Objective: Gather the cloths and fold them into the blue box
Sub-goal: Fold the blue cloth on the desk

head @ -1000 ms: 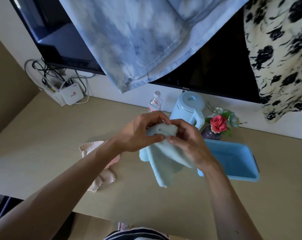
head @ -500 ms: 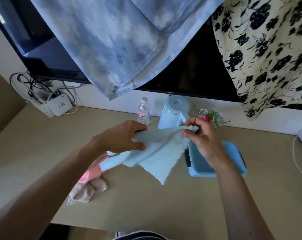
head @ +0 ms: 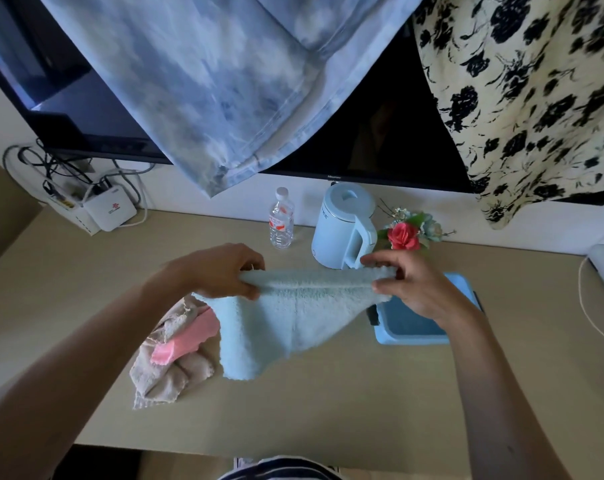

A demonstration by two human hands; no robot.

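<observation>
- Beige laminate covers the desk (head: 328, 403), which runs wall to wall; its near edge drops to a dark gap.
- Both hands hold a light blue cloth (head: 286, 320) above the desk: the left hand (head: 220, 271) pinches one top corner, the right hand (head: 411, 289) pinches the other, and the top edge is stretched between them while the rest hangs down.
- Left of the hanging cloth, a beige cloth (head: 168, 375) lies crumpled on the desk with a pink cloth (head: 186, 341) on top of it.
- Right of it, the blue box (head: 411, 332) sits on the desk, partly hidden by the right hand.
- Along the far wall stand a water bottle (head: 281, 220), a pale blue kettle (head: 342, 230) and a small flower bunch (head: 409, 232); a white router (head: 110, 209) with tangled cables sits far left.
- Above them hangs a dark television (head: 380, 126), draped with a blue mottled fabric (head: 207, 81) and a cream floral fabric (head: 522, 98).
</observation>
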